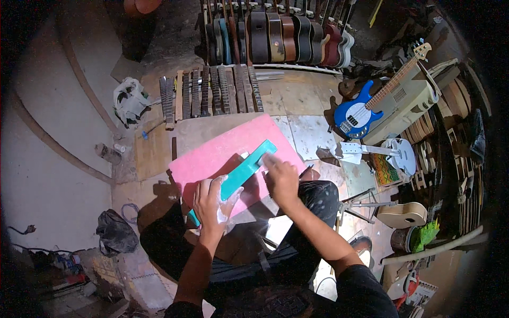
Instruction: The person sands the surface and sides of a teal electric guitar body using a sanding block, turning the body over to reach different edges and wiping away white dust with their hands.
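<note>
A long, narrow teal piece (239, 172) lies slantwise over a pink board (212, 153) in front of me. Its far end points up and to the right, while its near end shows below my left hand. My left hand (212, 199), whitened with dust, is wrapped round its lower part. Near the far end, my right hand (281, 180) presses with closed fingers against the teal surface. Whatever may be under those fingertips is too small and blurred to make out. A small pale bit (244, 155) shows beside the piece's upper edge.
Several guitar necks (212, 90) lie in a row beyond the board, with a rack of guitars (281, 37) behind. To the right are a blue bass guitar (358, 114), a white guitar body (401, 157) and a wooden one (403, 214). A black bag (116, 232) sits at left.
</note>
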`<action>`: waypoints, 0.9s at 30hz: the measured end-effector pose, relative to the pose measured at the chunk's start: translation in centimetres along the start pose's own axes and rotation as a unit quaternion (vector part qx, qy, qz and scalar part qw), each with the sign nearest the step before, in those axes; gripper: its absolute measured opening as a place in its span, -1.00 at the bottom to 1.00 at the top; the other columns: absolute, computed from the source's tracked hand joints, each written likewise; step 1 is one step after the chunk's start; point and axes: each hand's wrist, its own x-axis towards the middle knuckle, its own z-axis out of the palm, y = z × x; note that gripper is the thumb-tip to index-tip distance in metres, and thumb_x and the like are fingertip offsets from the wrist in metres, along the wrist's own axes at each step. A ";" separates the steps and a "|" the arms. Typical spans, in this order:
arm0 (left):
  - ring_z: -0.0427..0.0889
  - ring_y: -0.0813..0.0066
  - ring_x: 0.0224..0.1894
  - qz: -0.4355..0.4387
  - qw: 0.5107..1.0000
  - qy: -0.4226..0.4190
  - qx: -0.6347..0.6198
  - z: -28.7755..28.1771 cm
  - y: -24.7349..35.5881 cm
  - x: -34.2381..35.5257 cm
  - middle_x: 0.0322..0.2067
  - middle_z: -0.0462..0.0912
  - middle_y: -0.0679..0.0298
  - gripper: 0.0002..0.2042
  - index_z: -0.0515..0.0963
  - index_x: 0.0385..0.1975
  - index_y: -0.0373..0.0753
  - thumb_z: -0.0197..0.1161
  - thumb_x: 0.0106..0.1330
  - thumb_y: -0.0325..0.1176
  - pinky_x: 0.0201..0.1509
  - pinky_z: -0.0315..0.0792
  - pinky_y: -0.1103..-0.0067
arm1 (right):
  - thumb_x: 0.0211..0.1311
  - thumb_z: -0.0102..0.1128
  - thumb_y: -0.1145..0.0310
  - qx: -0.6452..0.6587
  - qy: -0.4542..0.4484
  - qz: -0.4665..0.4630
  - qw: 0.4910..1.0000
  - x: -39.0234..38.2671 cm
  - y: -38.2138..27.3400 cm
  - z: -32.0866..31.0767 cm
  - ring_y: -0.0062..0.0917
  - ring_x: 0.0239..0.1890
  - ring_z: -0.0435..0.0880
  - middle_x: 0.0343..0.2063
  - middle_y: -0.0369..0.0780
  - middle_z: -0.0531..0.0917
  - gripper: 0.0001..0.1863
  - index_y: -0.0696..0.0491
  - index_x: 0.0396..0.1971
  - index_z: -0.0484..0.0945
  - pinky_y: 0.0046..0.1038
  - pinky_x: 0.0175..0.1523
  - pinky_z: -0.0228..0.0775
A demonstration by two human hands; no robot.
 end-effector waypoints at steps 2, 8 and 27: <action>0.63 0.03 -0.18 -0.004 1.000 0.004 0.000 0.1 -0.3 -0.1 -0.27 0.63 0.15 -0.51 0.69 -0.11 -0.23 0.70 -0.03 -0.17 -0.06 0.50 0.24 | 0.14 0.25 0.50 0.012 -0.055 -0.043 0.997 -0.4 -1.3 -0.7 -0.36 -0.28 0.61 0.16 -0.28 0.71 -0.47 -0.06 0.18 0.69 -0.24 -0.13 0.37; 0.63 0.03 -0.17 -0.008 1.000 -0.001 0.002 0.1 -0.1 -0.4 -0.25 0.64 0.14 -0.50 0.69 -0.11 -0.23 0.71 -0.03 -0.18 -0.06 0.50 0.24 | 0.07 0.30 0.61 0.009 0.042 0.037 0.998 0.4 -0.9 -0.2 -0.30 -0.19 0.67 0.11 -0.27 0.73 -0.46 -0.06 0.11 0.73 -0.23 -0.14 0.38; 0.63 0.01 -0.19 -0.014 1.000 0.003 -0.013 0.0 0.1 -0.3 -0.26 0.64 0.14 -0.52 0.70 -0.12 -0.23 0.69 -0.01 -0.16 -0.07 0.49 0.24 | 0.12 0.28 0.51 0.028 -0.015 -0.024 0.999 -0.9 -0.9 0.0 -0.33 -0.23 0.62 0.14 -0.29 0.73 -0.45 -0.06 0.19 0.69 -0.26 -0.12 0.35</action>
